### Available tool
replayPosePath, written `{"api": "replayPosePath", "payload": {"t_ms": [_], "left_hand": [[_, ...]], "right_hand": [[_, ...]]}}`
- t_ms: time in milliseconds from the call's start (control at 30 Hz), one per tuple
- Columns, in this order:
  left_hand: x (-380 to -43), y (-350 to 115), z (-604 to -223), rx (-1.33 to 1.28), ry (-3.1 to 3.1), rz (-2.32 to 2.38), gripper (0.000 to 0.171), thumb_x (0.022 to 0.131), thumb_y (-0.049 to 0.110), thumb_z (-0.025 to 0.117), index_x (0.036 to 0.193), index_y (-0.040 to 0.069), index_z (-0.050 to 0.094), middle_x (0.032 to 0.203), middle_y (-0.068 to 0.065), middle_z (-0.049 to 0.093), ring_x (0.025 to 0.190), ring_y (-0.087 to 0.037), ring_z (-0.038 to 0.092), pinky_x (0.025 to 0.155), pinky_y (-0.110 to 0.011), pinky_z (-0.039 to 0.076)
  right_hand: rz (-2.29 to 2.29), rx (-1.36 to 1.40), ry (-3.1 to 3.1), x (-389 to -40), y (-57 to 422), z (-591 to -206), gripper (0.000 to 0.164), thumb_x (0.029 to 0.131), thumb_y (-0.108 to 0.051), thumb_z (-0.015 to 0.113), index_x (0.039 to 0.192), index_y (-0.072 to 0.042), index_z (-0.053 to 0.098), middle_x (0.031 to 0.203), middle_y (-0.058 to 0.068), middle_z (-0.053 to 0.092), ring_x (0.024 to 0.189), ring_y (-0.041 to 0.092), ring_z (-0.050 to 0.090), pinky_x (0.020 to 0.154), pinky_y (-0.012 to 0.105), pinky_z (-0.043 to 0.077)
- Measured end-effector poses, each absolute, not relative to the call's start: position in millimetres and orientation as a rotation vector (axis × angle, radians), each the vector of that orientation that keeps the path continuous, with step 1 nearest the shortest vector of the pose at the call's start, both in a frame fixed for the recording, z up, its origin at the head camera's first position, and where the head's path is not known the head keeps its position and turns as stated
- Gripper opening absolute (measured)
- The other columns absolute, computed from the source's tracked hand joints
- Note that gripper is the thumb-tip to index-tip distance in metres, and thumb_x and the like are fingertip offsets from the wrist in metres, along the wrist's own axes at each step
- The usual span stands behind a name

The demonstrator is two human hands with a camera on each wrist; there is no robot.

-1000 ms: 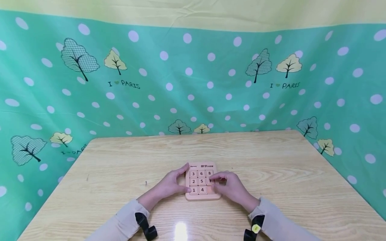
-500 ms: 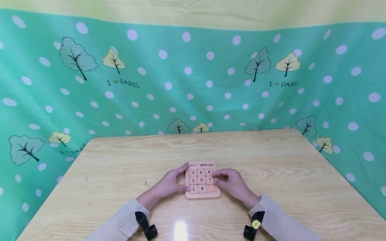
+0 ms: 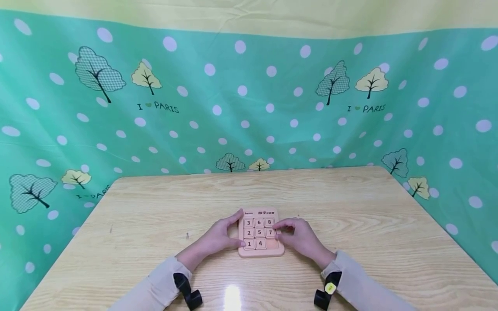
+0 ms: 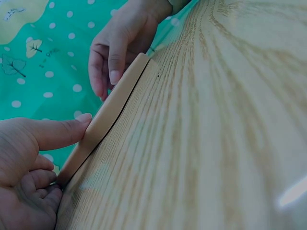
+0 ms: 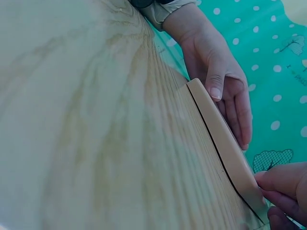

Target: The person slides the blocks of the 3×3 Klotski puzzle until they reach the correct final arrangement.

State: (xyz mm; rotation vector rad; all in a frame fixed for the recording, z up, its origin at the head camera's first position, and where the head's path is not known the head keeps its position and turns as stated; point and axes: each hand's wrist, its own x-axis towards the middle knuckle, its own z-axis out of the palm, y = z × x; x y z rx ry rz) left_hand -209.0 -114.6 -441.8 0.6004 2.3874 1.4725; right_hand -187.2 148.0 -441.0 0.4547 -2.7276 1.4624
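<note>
Board [image 3: 261, 254] lies flat between my left hand [image 3: 218, 237] and right hand [image 3: 301, 238] on the worktop [image 3: 155, 211], long axis pointing away from me. Left grips its left side, thumb and forefinger spread; right is nearer tile 7 [image 3: 270, 233], pinching or not I can't tell. Eight tiles [image 3: 259, 233] inside, near-right slot [image 3: 272, 245] bare

The person wears pale beige sleeves, the left sleeve [image 3: 153, 285] and right sleeve [image 3: 365, 283] creased near the cuffs. A black left strap [image 3: 181, 283] and black right strap [image 3: 333, 280] carry stubby black blocks; a yellow sticker [image 3: 330, 288] with small unreadable marks sits on the right.
</note>
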Motion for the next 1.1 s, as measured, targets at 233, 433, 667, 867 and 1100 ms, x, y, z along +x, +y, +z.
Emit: {"api": "replayPosePath", "payload": {"t_ms": [233,433,667,867,1100], "left_hand": [[-207.0,-115.5,-440.9,0.598,2.394,1.45,0.095,0.071,0.017,0.081,0.147,0.004,0.026,0.153,-0.009,0.025,0.142,-0.026,0.018,0.116,-0.042,0.013],[-205.7,-115.3,-440.5,0.587,2.394,1.452,0.094,0.071,0.016,0.081,0.147,0.004,0.027,0.154,-0.008,0.024,0.142,-0.025,0.018,0.116,-0.042,0.013],[-207.2,-114.3,-440.8,0.59,2.398,1.464,0.094,0.071,0.016,0.08,0.147,0.003,0.027,0.153,-0.01,0.024,0.142,-0.027,0.018,0.116,-0.043,0.012],[-207.7,-114.6,-440.8,0.585,2.402,1.455,0.093,0.071,0.017,0.08,0.147,0.004,0.028,0.153,-0.009,0.025,0.142,-0.027,0.018,0.116,-0.044,0.013],[-207.0,-114.7,-440.1,0.583,2.4,1.457,0.094,0.071,0.018,0.081,0.147,0.004,0.027,0.153,-0.009,0.026,0.142,-0.027,0.019,0.116,-0.044,0.014]], "right_hand": [[1.505,0.481,-2.739,-188.2,149.0,-442.1,0.02,0.077,-0.008,0.075,0.096,-0.011,0.072,0.098,0.002,0.07,0.088,0.015,0.06,0.078,0.024,0.05],[1.53,0.488,-2.753,-188.1,150.7,-441.4,0.019,0.078,-0.009,0.075,0.096,-0.011,0.072,0.098,0.001,0.07,0.087,0.015,0.06,0.076,0.022,0.05],[1.577,0.542,-2.748,-191.0,155.2,-443.3,0.019,0.078,-0.012,0.074,0.097,-0.012,0.072,0.098,0.0,0.069,0.087,0.015,0.059,0.076,0.022,0.05],[1.641,0.64,-2.748,-193.4,159.7,-444.7,0.02,0.079,-0.013,0.074,0.099,-0.011,0.072,0.095,0.003,0.068,0.083,0.014,0.058,0.074,0.022,0.05],[1.681,0.738,-2.735,-195.3,164.0,-444.4,0.02,0.079,-0.013,0.074,0.098,-0.01,0.072,0.09,0.003,0.068,0.08,0.011,0.058,0.072,0.022,0.05]]}}
